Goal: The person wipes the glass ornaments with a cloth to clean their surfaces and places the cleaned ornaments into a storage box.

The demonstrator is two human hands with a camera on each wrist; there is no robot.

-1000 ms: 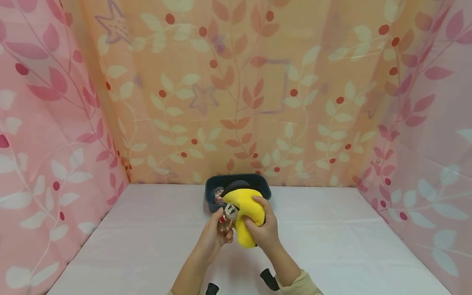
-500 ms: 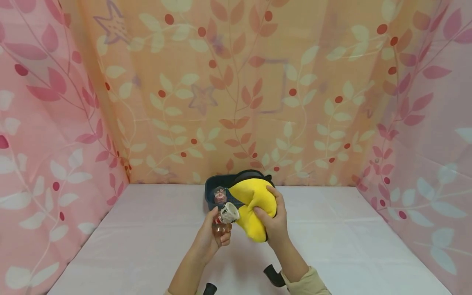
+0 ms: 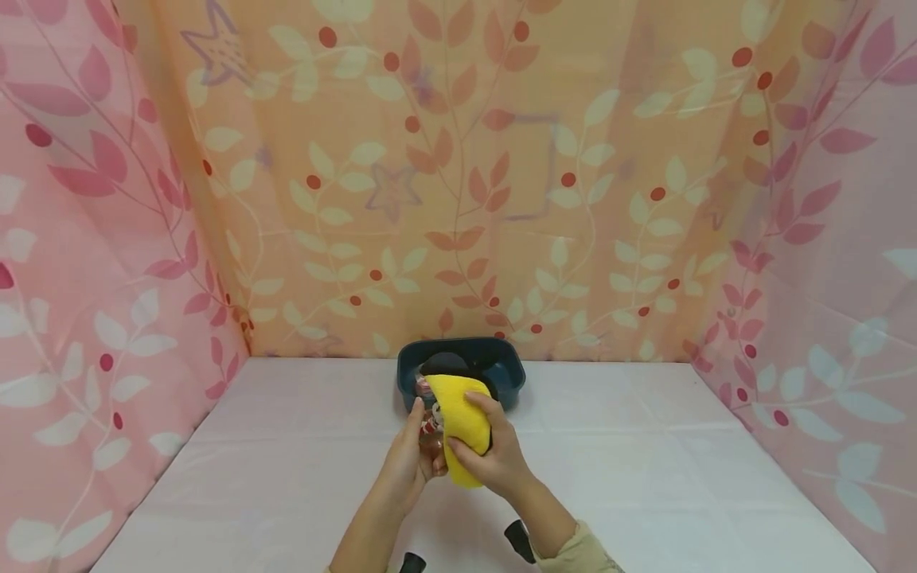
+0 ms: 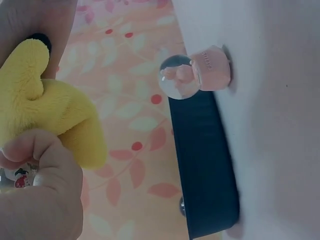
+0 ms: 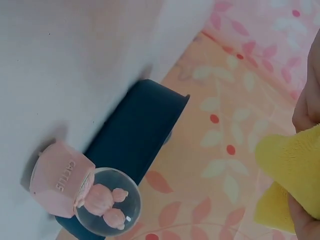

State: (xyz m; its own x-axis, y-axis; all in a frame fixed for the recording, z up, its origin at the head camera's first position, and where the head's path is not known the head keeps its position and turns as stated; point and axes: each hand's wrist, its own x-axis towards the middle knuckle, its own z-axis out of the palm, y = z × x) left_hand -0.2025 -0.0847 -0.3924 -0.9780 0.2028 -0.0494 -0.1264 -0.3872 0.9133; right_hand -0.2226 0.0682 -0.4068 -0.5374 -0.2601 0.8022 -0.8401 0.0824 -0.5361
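My left hand (image 3: 410,458) grips a small glass snow globe (image 3: 431,438) with a red and white figure; its top tucks against the yellow fabric. My right hand (image 3: 497,454) holds a piece of yellow plush fabric (image 3: 462,426) with a dark backing, pressed against the snow globe. In the left wrist view the fingers partly cover the snow globe (image 4: 21,177), and the plush (image 4: 75,112) bunches above them. A pink-based snow globe (image 4: 212,69), its base reading "CACTUS" in the right wrist view, stands on the table before the bin; in the head view it seems hidden.
A dark blue bin (image 3: 512,374) stands at the table's back, near the floral curtain (image 3: 322,263). Inside its left end shows a pinkish globe (image 3: 423,387), partly covered. Pink patterned curtains (image 3: 100,302) flank the white table (image 3: 645,469).
The right hand moved the yellow plush away from the snow globe to the right, baring its top, then brought it back left over it. The left hand keeps its grip.
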